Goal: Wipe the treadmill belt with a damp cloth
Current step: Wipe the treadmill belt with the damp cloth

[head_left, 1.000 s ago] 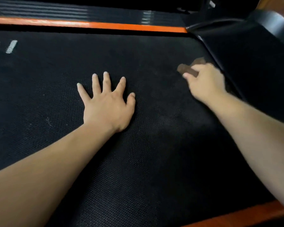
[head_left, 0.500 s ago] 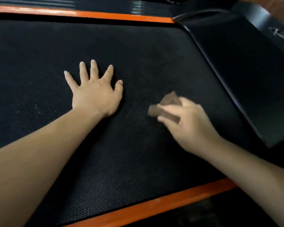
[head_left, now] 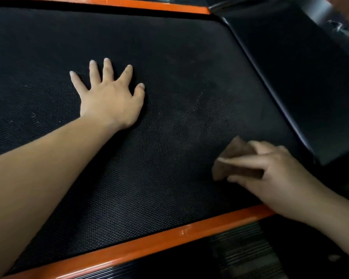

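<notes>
Your left hand (head_left: 109,97) lies flat, fingers spread, on the black treadmill belt (head_left: 169,67). Your right hand (head_left: 270,172) grips the brown cloth (head_left: 232,158), pressed on the belt near the orange side rail (head_left: 149,244).

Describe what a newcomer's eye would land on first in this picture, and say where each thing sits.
The left hand lies flat, fingers spread, on the black treadmill belt, left of centre. At lower right, the right hand holds a brown cloth against the belt. A bright orange rail runs along the belt's near edge.
</notes>
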The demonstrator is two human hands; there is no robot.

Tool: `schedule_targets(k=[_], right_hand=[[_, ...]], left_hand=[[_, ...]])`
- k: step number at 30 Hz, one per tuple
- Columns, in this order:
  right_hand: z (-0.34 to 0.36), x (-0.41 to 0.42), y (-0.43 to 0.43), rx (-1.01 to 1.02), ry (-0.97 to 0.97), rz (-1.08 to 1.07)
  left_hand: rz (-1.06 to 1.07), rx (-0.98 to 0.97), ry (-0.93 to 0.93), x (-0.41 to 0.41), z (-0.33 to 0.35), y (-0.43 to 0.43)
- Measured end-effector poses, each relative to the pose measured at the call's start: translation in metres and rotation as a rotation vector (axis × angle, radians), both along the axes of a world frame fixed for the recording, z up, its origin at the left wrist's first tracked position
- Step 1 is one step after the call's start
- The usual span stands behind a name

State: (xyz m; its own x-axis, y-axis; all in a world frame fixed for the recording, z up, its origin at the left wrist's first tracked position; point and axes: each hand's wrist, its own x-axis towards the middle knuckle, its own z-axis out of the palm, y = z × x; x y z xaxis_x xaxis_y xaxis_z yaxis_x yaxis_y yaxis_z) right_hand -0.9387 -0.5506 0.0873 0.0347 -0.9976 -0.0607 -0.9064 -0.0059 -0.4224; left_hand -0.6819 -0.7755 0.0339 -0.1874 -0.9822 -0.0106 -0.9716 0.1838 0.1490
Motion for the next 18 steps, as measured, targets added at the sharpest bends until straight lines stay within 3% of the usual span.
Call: schedule_targets(k=[3,9,11,15,18], right_hand=[[-0.005,-0.017,-0.009,-0.134,-0.002,-0.187],[-0.002,0.007,0.008,0.026,-0.024,-0.011],[-0.004,-0.002,-0.024,-0.075,0.047,-0.018],[-0.018,-0.023,-0.127,-0.196,0.091,-0.351],[-0.026,-0.008,-0.162,-0.200,0.097,-0.295]], left_hand=[[0.000,0.003,0.005,0.000,0.001,0.000],[0.045,0.045,0.046,-0.012,0.008,-0.004],[0.110,0.078,0.069,-0.027,0.014,-0.007],[0.147,0.051,0.043,-0.042,0.007,-0.004],[0.121,0.039,0.030,-0.038,0.005,-0.005]])
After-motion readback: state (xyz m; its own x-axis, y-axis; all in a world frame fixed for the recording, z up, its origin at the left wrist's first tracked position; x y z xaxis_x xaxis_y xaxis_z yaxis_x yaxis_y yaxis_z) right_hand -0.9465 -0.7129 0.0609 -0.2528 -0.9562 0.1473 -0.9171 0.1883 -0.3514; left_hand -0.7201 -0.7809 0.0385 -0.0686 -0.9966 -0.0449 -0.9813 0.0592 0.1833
